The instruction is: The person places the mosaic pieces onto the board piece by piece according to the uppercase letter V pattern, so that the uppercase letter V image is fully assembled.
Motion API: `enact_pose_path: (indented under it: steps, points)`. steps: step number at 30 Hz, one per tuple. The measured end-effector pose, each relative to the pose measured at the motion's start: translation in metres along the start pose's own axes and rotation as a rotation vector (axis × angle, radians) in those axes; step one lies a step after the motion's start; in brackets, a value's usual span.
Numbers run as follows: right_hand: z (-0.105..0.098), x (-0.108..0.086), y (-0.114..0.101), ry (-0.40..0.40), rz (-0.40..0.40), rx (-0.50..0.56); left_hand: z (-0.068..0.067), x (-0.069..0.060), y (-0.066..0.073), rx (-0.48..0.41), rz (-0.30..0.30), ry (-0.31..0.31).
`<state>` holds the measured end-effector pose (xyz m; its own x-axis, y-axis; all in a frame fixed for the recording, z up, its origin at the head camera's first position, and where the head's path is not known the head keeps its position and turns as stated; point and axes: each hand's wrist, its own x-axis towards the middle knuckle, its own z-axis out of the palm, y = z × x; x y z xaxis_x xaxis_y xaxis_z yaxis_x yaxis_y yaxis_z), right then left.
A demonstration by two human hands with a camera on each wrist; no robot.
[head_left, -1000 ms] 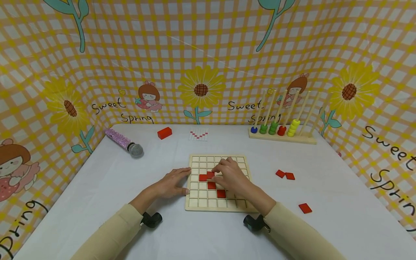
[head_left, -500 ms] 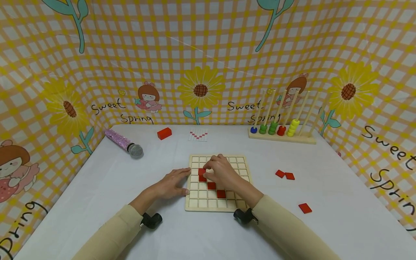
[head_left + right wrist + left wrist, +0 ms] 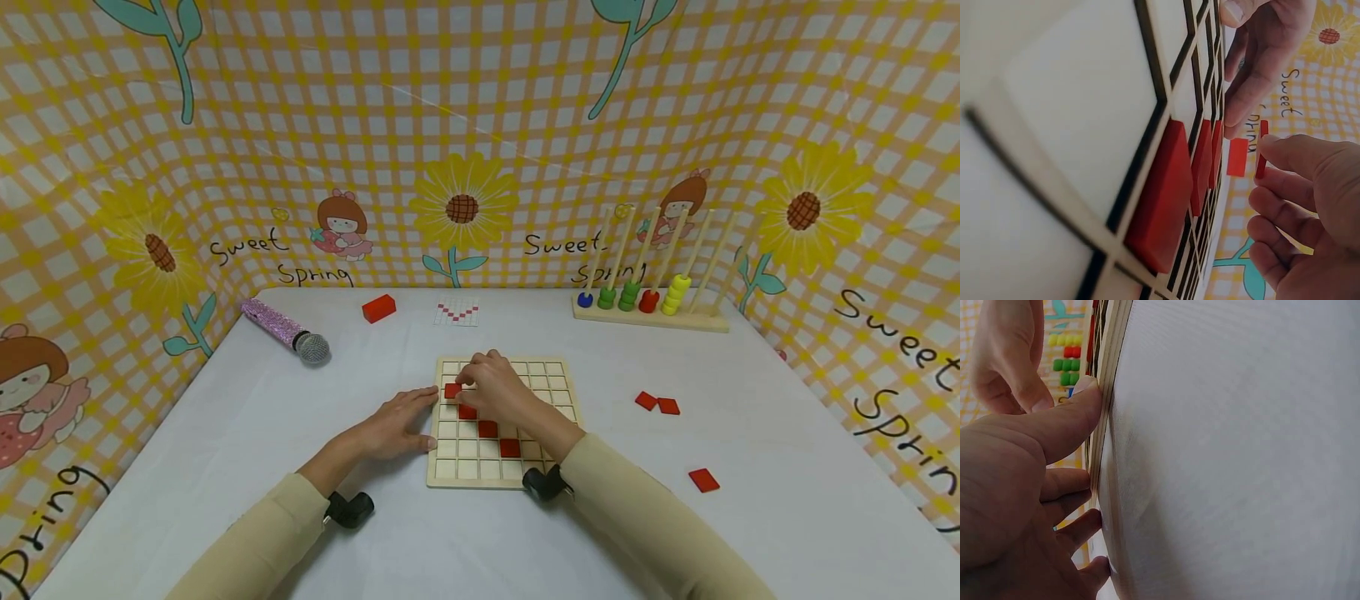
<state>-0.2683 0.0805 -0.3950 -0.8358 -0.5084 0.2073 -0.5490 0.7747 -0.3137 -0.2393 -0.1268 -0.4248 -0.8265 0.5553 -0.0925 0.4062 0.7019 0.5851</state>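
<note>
Red square tile [image 3: 452,390], 1: hung over the wooden grid board [image 3: 472,483], left side, pinched in the right hand [image 3: 497,388]; looked light, stiff, best gripped by opposite edges. Left hand [image 3: 392,425]: fingers extended, touched the board's edge, held nothing.

An enclosed tabletop set; whether in a home or studio cannot be told. Checked fabric [image 3: 487,100], printed with sunflowers [image 3: 462,208] and the words "Sweet Spring" [image 3: 558,244], walls three sides of a white-covered table [image 3: 225,433] holding a bead abacus [image 3: 649,303] and a glittery microphone [image 3: 273,322].
</note>
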Motion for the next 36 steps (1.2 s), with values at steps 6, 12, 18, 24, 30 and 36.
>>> enact_pose_path:
  steps: [6,12,18,24,30,36]
  points:
    - [0.002,0.006,0.003,-0.008,-0.006,0.005,0.0,0.001,0.0,0.003,-0.012,-0.006]
    - [0.003,0.011,0.003,-0.03,0.013,0.04,0.0,0.001,-0.001,0.009,-0.008,0.0]
    - [0.004,0.016,0.002,-0.047,0.014,0.039,0.0,0.001,-0.001,0.009,-0.02,0.002]
    - [0.006,0.018,0.003,-0.087,0.01,0.02,0.0,0.001,0.0,0.006,-0.025,0.001]
    - [0.01,0.018,0.005,-0.12,0.018,-0.027,0.0,0.001,-0.001,0.008,-0.019,-0.003]
    - [0.012,0.018,0.004,-0.129,0.022,-0.066,0.0,0.001,0.0,-0.001,-0.02,-0.005]
